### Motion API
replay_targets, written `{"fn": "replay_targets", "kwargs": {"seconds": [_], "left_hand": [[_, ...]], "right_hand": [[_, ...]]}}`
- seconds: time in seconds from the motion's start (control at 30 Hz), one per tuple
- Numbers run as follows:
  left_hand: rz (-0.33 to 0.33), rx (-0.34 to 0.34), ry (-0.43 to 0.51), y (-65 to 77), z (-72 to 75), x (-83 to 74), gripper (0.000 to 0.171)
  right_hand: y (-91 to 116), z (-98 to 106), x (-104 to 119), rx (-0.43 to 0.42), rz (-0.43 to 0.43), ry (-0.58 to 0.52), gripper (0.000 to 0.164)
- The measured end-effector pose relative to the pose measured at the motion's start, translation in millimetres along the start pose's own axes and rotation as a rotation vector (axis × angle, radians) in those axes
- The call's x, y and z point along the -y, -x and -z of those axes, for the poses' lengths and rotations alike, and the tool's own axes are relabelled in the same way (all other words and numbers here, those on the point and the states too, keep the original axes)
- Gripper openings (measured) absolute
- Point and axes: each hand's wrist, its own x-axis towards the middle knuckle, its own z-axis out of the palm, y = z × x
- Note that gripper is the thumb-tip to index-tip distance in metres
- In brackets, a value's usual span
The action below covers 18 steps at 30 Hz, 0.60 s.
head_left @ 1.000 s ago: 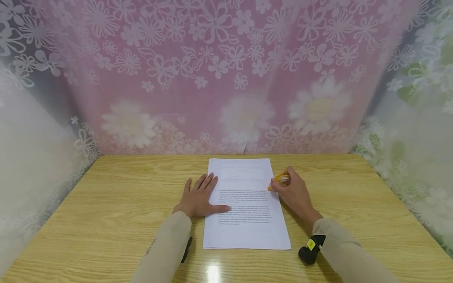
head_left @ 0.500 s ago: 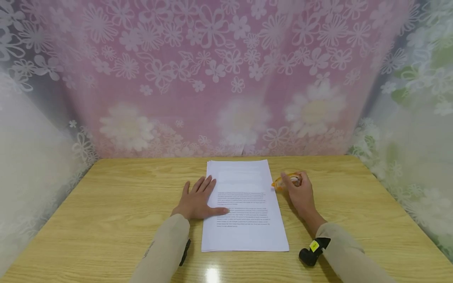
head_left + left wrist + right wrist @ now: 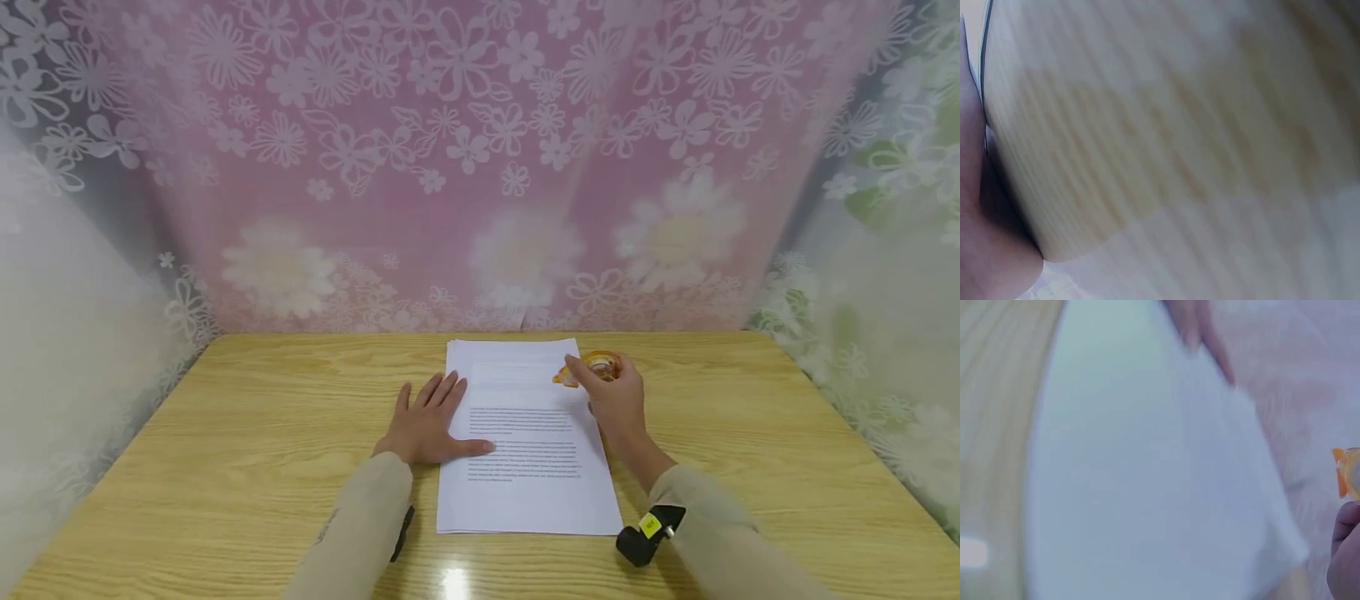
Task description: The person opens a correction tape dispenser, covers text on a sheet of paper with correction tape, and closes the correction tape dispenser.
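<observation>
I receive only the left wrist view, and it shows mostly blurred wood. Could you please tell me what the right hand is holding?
Observer: In the head view, the right hand holds an orange tool; it may be correction tape.
Operator: Thank you. And the other one, on what does it rest?
Observer: The left hand lies across the left edge of the paper, with its fingers spread.
Operator: I understand. Is something written there?
Observer: Yes, there is dark printed text across the middle, too small to read from here.
</observation>
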Motion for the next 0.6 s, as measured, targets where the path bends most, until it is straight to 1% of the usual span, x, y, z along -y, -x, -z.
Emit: {"fn": "replay_targets", "kwargs": {"seconds": [0.13,0.23,0.33,0.43,0.53,0.6], "left_hand": [[0.005,-0.003,0.006,-0.1,1.3,-0.6,0.110],[0.008,0.000,0.010,-0.9,0.7,-1.0,0.111],[0.002,-0.005,0.017,-2.5,-1.9,-0.7,0.112],[0.005,-0.005,0.013,-4.3,-4.2,0.1,0.113],[0.015,-0.012,0.006,-4.2,-3.7,0.2,0.112],[0.017,-0.019,0.005,-3.6,-3.2,0.5,0.112]], "right_hand": [[4,-26,15,0.053,-0.030,-0.043,0.062],[6,-43,14,0.084,-0.016,-0.017,0.060],[10,-58,6,0.108,0.004,0.024,0.057],[14,-74,-2,0.102,0.004,0.069,0.054],[18,-92,-9,0.072,-0.011,0.124,0.054],[21,-103,-12,0.053,-0.003,0.154,0.055]]}}
